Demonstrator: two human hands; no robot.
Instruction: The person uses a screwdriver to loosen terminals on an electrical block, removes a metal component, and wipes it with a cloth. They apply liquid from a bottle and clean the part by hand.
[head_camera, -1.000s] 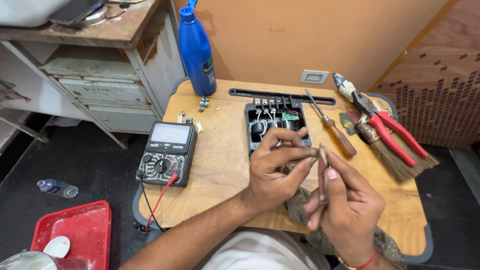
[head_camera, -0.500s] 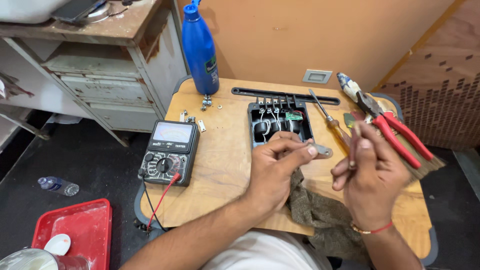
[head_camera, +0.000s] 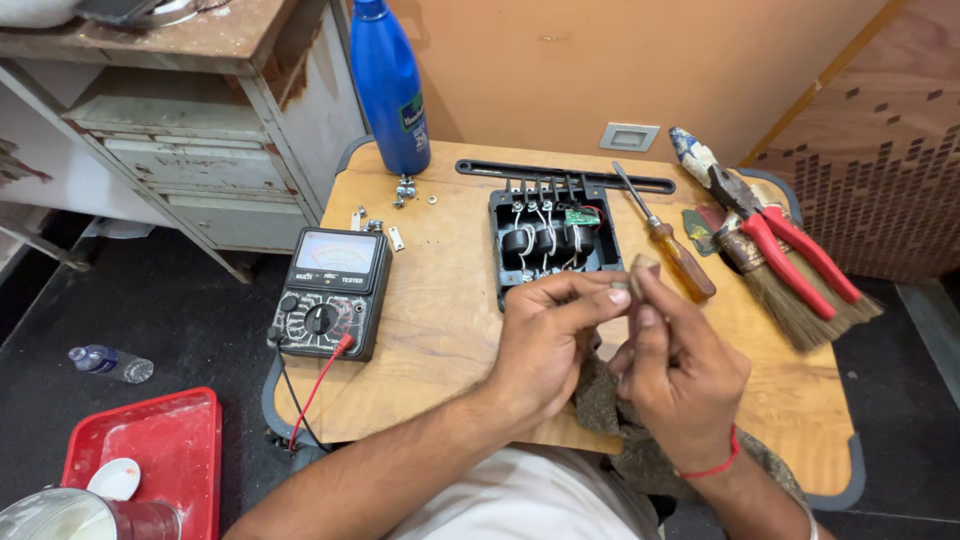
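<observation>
Wooden and rounded at its corners, the small tabletop (head_camera: 440, 330) fills the middle of the view, with dark floor on both sides. At its near edge the left hand (head_camera: 545, 350) and right hand (head_camera: 680, 375) meet, fingers pinched narrow together on a small part (head_camera: 622, 285) too tiny to make out. A grey-brown cloth (head_camera: 605, 405) lies under the hands and hangs over that near edge. Just beyond the fingertips sits the open black box (head_camera: 555, 245) with coils and wires inside. Left of the box, a bare strip of wood separates it from the analog tester (head_camera: 325, 290), whose red lead (head_camera: 315, 385) runs off the near edge. Right of the box lie a wooden-handled screwdriver (head_camera: 665, 235), then red-handled pliers (head_camera: 775, 235) across a brush (head_camera: 790, 295), reaching the right edge. Behind the box lies a black strip (head_camera: 565, 175), with loose screws (head_camera: 405, 188) to its left by a blue bottle (head_camera: 388, 85) at the far edge.
</observation>
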